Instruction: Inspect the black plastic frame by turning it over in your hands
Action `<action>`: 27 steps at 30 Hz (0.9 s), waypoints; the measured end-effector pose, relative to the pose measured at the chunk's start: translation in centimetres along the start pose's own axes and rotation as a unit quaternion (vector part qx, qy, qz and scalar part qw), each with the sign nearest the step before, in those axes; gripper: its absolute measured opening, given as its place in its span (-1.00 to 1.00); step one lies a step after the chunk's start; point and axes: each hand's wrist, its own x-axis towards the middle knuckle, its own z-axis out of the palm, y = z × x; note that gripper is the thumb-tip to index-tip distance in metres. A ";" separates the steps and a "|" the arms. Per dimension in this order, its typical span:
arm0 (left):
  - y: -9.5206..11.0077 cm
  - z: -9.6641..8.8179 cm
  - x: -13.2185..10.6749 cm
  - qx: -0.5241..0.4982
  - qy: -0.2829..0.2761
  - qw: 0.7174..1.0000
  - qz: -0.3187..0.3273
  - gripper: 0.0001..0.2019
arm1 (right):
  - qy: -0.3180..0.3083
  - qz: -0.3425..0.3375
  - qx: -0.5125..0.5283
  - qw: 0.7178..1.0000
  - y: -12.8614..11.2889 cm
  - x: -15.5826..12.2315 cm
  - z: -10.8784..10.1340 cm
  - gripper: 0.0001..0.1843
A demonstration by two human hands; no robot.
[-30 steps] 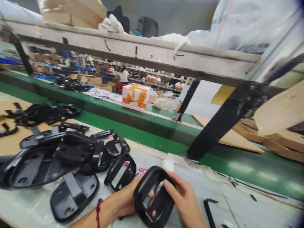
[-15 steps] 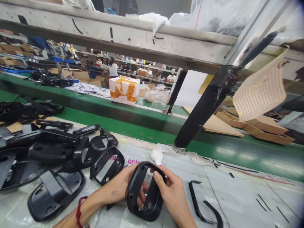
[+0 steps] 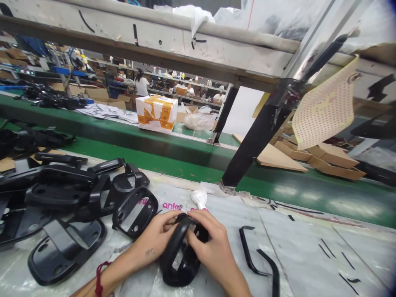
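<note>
My left hand (image 3: 154, 240) and my right hand (image 3: 213, 251) both grip one black plastic ring-shaped frame (image 3: 177, 258), held just above the plastic-covered table (image 3: 303, 255). The left hand holds its left rim and the right hand wraps over its top right. A similar black frame (image 3: 135, 211) lies flat just left of my hands. A pile of black plastic parts (image 3: 58, 194) spreads over the table's left side. Two thin curved black strips (image 3: 258, 258) lie to the right of my right hand.
A green conveyor belt (image 3: 185, 163) runs behind the table, with a white box taped in orange (image 3: 156, 112) beyond it. A black slanted post (image 3: 253, 142) stands at the table's back edge. Cardboard sheets (image 3: 309, 159) lie at the right, and people work far behind.
Both hands lowered and tilted the black frame, with the right hand now covering its top. The view has shifted slightly down and to the right.
</note>
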 end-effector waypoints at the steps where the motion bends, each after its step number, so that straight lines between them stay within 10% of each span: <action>1: 0.1 0.2 -0.1 0.009 0.014 1.000 0.014 -0.63 | 0.000 -0.026 -0.006 1.000 0.1 -0.1 -0.1 -0.72; 13: -1.1 0.3 -1.6 0.143 0.115 0.978 0.096 -0.62 | -0.063 -0.106 -0.063 0.990 1.9 -0.9 -1.0 -0.38; 27: -1.6 0.5 -2.2 0.278 0.134 0.932 0.189 -0.64 | 0.014 -0.250 -0.190 0.949 1.2 -0.5 -0.8 -0.68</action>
